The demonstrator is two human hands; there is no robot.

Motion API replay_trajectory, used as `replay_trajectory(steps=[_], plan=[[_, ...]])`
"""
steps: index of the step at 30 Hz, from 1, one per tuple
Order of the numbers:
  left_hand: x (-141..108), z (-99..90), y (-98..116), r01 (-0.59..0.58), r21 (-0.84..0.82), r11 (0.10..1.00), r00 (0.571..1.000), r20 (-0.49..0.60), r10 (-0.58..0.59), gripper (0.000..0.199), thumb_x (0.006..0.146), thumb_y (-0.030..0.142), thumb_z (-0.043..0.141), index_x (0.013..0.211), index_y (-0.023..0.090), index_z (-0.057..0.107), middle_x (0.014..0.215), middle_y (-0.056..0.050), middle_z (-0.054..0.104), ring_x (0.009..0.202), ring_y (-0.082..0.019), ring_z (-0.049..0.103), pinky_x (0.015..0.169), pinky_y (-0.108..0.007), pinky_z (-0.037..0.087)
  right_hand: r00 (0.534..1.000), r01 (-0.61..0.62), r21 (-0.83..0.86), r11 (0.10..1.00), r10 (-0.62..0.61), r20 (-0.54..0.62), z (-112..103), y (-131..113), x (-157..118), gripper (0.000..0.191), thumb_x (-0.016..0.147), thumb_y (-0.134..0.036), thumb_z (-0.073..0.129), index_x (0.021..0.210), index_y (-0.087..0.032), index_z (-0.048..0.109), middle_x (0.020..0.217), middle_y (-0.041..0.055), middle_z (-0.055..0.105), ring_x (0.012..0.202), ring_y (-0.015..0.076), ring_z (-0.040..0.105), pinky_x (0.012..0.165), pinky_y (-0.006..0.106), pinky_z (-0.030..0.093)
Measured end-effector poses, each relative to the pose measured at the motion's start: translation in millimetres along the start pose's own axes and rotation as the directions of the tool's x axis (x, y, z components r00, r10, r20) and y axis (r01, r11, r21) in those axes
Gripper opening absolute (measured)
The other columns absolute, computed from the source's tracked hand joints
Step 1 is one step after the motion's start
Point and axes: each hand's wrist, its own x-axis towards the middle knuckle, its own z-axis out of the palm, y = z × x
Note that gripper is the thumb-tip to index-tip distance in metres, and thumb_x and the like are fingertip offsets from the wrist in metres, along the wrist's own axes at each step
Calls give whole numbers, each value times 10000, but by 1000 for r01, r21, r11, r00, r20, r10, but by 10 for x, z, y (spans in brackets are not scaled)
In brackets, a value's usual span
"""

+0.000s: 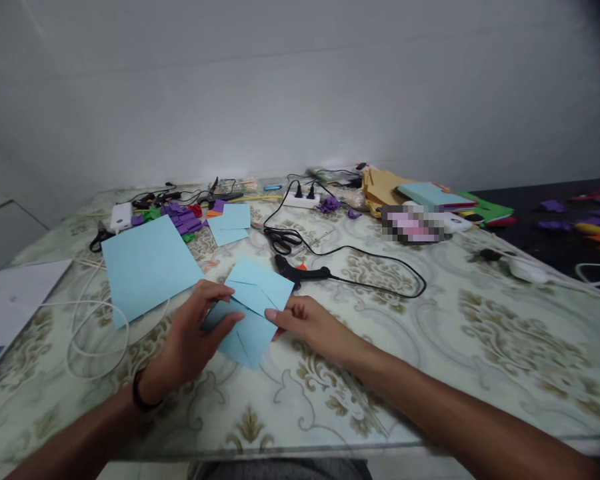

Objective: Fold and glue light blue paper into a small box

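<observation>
Small light-blue paper pieces with creases (253,333) are held low above the table between my hands. My right hand (310,323) pinches their right edge, thumb on top and fingers behind. On the left side, my left hand (197,327) curls around the edge, its thumb and index finger resting on the paper and its other fingers partly hidden. Just beyond the paper lies a black hot glue gun (303,272) with an orange trigger. A large light-blue sheet (147,267) lies to the left of my left hand.
Smaller blue pieces (233,223), purple paper strips (180,219) and scissors (100,237) lie at the back left. A white power strip (301,199) feeds the glue gun's looped cord (375,248). Coloured paper stacks (437,195) stand back right; a white cable (97,303) loops at left.
</observation>
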Motion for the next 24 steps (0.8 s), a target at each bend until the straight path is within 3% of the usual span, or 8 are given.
replay_trajectory(steps=[3, 5, 8, 10, 12, 15, 19, 24], plan=[[21, 27, -25, 53, -46, 998, 992, -113, -58, 535, 843, 227, 842, 1293, 318, 568, 1206, -48, 520, 1096, -200, 589, 844, -306, 613, 1000, 7, -83, 997, -9, -23, 2, 26, -1, 531, 828, -686, 759, 824, -158, 710, 784, 59, 730, 744, 195, 669, 749, 320, 525], [65, 23, -56, 164, -166, 972, 978, -103, -182, 745, 749, 260, 915, 1368, 333, 507, 1222, -54, 522, 1094, -215, 609, 766, -284, 621, 999, 20, -138, 990, -26, -38, -14, 30, -3, 494, 852, -654, 747, 827, -164, 691, 764, 45, 705, 731, 191, 643, 716, 312, 500], [125, -9, -92, 453, -355, 818, 891, 218, -399, 802, 738, 336, 928, 1407, 291, 489, 1191, -77, 654, 1026, -239, 695, 727, -297, 621, 999, 48, -133, 990, -51, -15, -37, 2, -15, 418, 867, -586, 753, 874, -177, 670, 820, 36, 696, 769, 193, 628, 746, 324, 501], [133, -29, -103, 610, -349, 712, 779, 431, -456, 639, 771, 395, 907, 1312, 222, 614, 1145, -96, 744, 986, -255, 730, 784, -337, 623, 998, 57, -120, 991, -57, -2, -46, -29, -30, 385, 867, -554, 760, 883, -182, 659, 842, 32, 692, 775, 189, 620, 754, 325, 501], [118, -39, -103, 667, -295, 684, 710, 530, -464, 446, 801, 453, 875, 1118, 166, 747, 1080, -103, 797, 936, -261, 744, 812, -355, 613, 998, 56, -131, 990, -58, -6, -51, -57, -46, 369, 870, -535, 758, 881, -179, 659, 839, 30, 686, 752, 178, 607, 729, 315, 494], [93, -36, -77, 663, -278, 695, 704, 549, -451, 358, 834, 485, 836, 926, 141, 810, 981, -96, 822, 830, -246, 740, 749, -338, 594, 998, 58, -161, 985, -62, -15, -48, -68, -68, 366, 883, -524, 749, 894, -166, 677, 831, 34, 687, 723, 167, 600, 690, 303, 491], [99, -13, -3, 652, -339, 678, 728, 531, -434, 327, 825, 463, 840, 883, 142, 812, 876, -73, 811, 728, -206, 707, 663, -291, 561, 997, 69, -95, 993, -67, 25, -20, -6, -76, 407, 877, -548, 763, 954, -151, 714, 918, 63, 738, 802, 195, 654, 764, 334, 534], [80, 9, 63, 687, -285, 669, 673, 597, -437, 341, 840, 487, 817, 884, 149, 802, 816, -59, 788, 682, -188, 675, 617, -261, 539, 994, 92, -109, 990, -85, 70, 19, 86, -76, 402, 873, -543, 774, 903, -144, 745, 873, 46, 745, 764, 183, 642, 725, 316, 536]])
